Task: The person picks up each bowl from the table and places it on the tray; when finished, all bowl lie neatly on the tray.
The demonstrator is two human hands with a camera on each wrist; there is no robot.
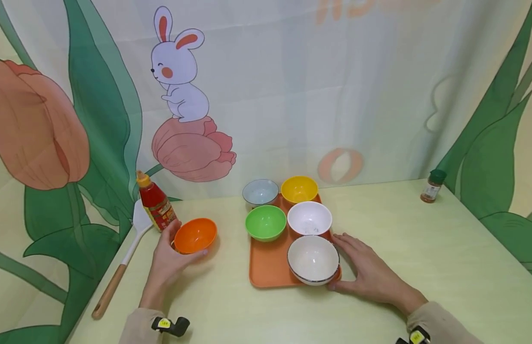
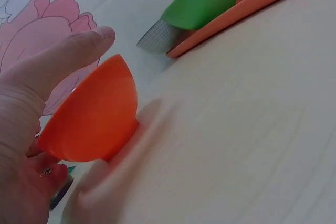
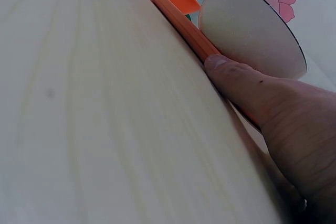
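Note:
An orange bowl (image 1: pixel 196 236) stands on the table at left. My left hand (image 1: pixel 171 253) is spread around its left and near side, fingers behind and thumb forward; in the left wrist view the thumb (image 2: pixel 79 51) lies apart from its rim. My right hand (image 1: pixel 371 270) rests at the near right corner of an orange tray (image 1: pixel 267 273), fingers fairly straight along the right side and thumb against its edge. On the tray stand a cream bowl (image 1: pixel 313 260) with a dark rim, a white bowl (image 1: pixel 309 217), a green bowl (image 1: pixel 266 223) and a yellow bowl (image 1: pixel 299 189).
A grey-blue bowl (image 1: pixel 260 192) sits at the tray's far left corner. Behind my left hand stands a red sauce bottle (image 1: pixel 157 203), with a white spatula (image 1: pixel 130 248) along the left edge. A green-capped spice jar (image 1: pixel 433 186) stands far right. A printed curtain (image 1: pixel 270 95) hangs behind.

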